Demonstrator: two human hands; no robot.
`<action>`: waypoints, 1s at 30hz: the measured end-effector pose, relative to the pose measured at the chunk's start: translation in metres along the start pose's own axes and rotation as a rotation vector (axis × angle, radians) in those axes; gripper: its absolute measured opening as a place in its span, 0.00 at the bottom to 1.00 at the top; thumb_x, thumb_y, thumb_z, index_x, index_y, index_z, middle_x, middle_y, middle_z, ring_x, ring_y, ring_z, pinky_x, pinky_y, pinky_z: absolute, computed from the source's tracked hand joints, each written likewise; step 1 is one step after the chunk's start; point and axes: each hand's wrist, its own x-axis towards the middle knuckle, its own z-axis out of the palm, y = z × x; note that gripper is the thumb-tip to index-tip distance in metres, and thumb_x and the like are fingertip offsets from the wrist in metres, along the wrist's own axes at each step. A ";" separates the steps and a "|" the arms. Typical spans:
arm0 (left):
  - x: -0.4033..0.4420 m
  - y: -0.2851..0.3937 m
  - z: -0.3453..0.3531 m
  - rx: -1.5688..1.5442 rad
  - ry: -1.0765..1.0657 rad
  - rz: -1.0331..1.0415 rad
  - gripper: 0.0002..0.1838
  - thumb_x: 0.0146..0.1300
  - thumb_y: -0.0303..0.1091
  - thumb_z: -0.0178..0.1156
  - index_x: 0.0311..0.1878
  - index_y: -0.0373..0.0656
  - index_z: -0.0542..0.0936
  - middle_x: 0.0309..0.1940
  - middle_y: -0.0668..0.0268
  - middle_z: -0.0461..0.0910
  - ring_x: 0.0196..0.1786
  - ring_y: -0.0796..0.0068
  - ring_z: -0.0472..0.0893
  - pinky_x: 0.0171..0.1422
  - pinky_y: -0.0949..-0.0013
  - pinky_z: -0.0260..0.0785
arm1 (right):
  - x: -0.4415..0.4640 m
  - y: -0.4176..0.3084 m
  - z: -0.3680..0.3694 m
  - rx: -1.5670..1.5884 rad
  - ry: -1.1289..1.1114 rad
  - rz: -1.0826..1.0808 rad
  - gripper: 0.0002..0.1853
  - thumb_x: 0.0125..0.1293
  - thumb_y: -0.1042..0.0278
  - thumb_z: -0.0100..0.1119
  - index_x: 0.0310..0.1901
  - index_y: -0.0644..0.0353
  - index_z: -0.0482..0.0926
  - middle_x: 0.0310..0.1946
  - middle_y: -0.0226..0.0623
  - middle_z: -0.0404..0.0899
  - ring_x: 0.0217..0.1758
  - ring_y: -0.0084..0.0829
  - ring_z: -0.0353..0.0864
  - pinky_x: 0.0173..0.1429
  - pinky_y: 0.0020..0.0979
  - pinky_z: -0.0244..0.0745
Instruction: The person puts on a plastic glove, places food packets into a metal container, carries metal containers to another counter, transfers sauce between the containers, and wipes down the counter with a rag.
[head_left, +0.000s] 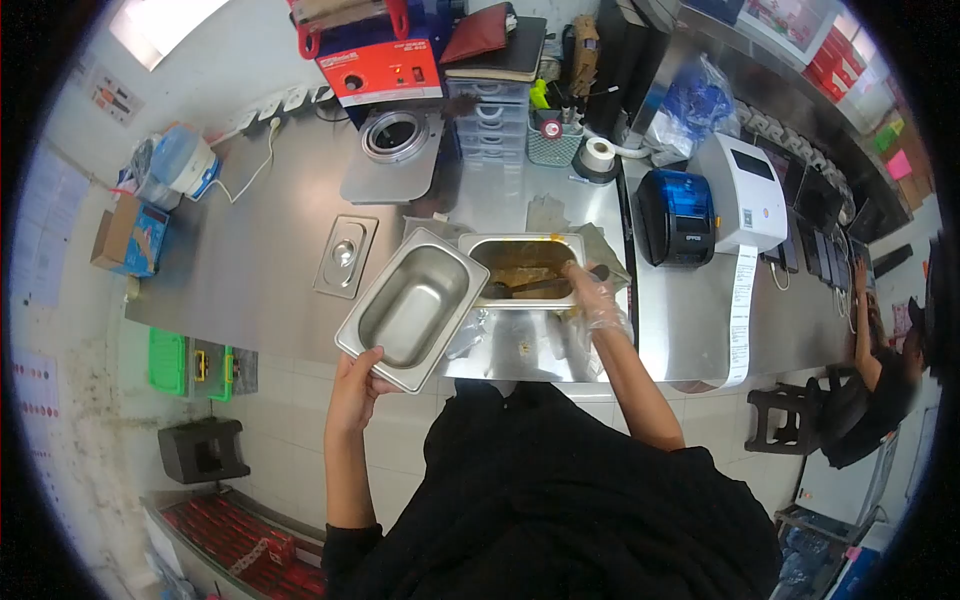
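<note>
My left hand (362,385) grips the near corner of a bare steel food pan (412,305), tilted at an angle, its far right corner overlapping a second pan. That second steel food pan (520,240) has brownish-yellow residue (527,275) inside. A dark-handled utensil (540,285) lies across it; its head is partly hidden. In a clear plastic glove, my right hand (595,300) closes around this pan's right end, close to the utensil's handle. Left of the pans, a steel lid (345,255) with a round knob lies on the counter.
Behind stand a red-and-blue sealing machine (375,75), small drawers (492,125) and a pen basket (555,145). To the right are a black printer (677,220) and a white printer (740,195) trailing paper. A cloth (600,250) lies by the pan. Another person (865,390) sits far right.
</note>
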 end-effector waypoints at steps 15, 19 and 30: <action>-0.024 -0.067 -0.006 -0.258 -0.010 0.033 0.30 0.58 0.33 0.51 0.60 0.31 0.54 0.51 0.50 0.69 0.45 0.61 0.78 0.35 0.61 0.80 | -0.037 -0.139 -0.054 -0.068 -0.195 -0.210 0.21 0.52 0.58 0.59 0.45 0.63 0.74 0.39 0.35 0.76 0.39 0.27 0.75 0.42 0.26 0.70; -0.013 -0.080 0.011 -0.326 -0.160 -0.029 0.29 0.60 0.32 0.51 0.63 0.37 0.52 0.53 0.54 0.67 0.46 0.64 0.77 0.36 0.62 0.79 | -0.068 -0.171 -0.045 -0.121 -0.240 -0.189 0.23 0.49 0.59 0.60 0.47 0.59 0.73 0.33 0.33 0.75 0.35 0.25 0.75 0.39 0.25 0.71; -0.009 -0.120 0.028 -0.316 -0.246 -0.079 0.24 0.67 0.40 0.42 0.62 0.39 0.54 0.49 0.60 0.71 0.41 0.73 0.79 0.35 0.70 0.78 | -0.111 -0.139 -0.012 -0.457 -0.535 0.124 0.20 0.48 0.63 0.60 0.44 0.61 0.73 0.32 0.33 0.74 0.28 0.25 0.75 0.31 0.26 0.73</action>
